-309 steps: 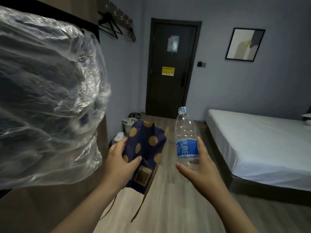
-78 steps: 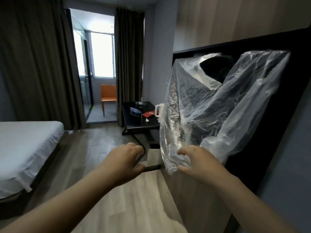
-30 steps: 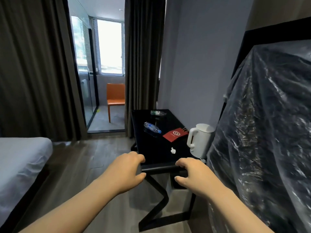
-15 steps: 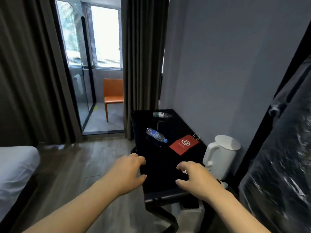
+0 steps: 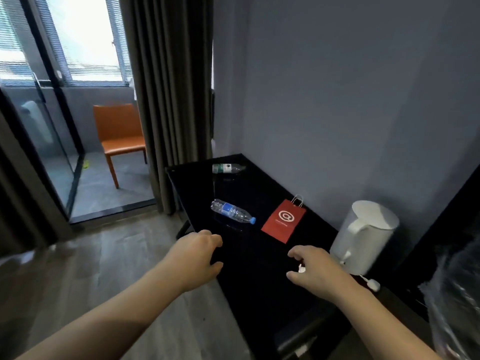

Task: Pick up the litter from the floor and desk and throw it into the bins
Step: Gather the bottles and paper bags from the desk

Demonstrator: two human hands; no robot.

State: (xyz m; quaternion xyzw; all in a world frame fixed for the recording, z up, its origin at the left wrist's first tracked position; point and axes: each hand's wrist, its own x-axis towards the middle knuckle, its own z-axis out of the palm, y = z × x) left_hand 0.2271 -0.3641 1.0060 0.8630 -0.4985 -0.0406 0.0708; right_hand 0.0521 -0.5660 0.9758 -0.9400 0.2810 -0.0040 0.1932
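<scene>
Nothing is held by L hand [image 5: 197, 255]: fingers loosely curled, palm down over desk [image 5: 259, 294] left edge. R hand [image 5: 315, 268] fingers are half curled, thumb apart, above white scrap [image 5: 301, 268] toward the right edge; contact can't be told. Laid on their sides: blue-label bottle [image 5: 232, 214] mid-desk, green-label bottle [image 5: 228, 168] at far edge. Red bag [image 5: 283, 220] is laid flat by right edge.

Hands over the black tabletop [image 5: 259, 289]
Left hand [image 5: 197, 258], right hand [image 5: 317, 271] hover loosely curled; blue-capped bottle [image 5: 232, 215] and red bag [image 5: 283, 220] lie flat just beyond.
</scene>
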